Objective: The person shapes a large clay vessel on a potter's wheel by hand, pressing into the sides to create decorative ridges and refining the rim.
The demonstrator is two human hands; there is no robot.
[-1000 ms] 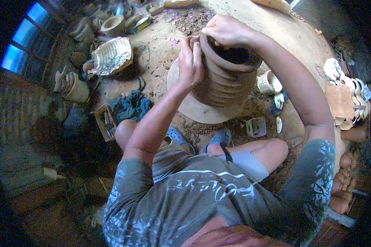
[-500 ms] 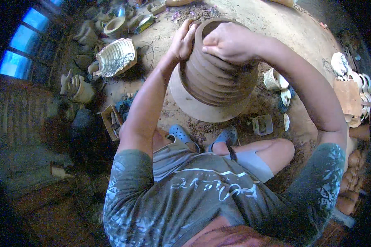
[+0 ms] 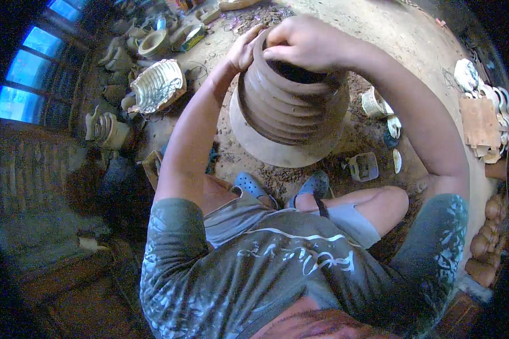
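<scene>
On the tan floor point(image 3: 410, 48) before the person lies a round board point(image 3: 266, 155); on it stands a ridged clay pot point(image 3: 294, 107), dark inside; the right hand point(image 3: 308, 44) curls over its mouth, though I cannot tell whether it pinches the rim; the left hand point(image 3: 245, 50), fingers extended, lies against the outer wall; nearer sit blue clogs point(image 3: 316, 183), a small plastic tub point(image 3: 354, 169) beside.

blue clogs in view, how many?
2: left clog and right clog, both worn, both below the clay pot in the picture. Dark edges may hide others.
</scene>
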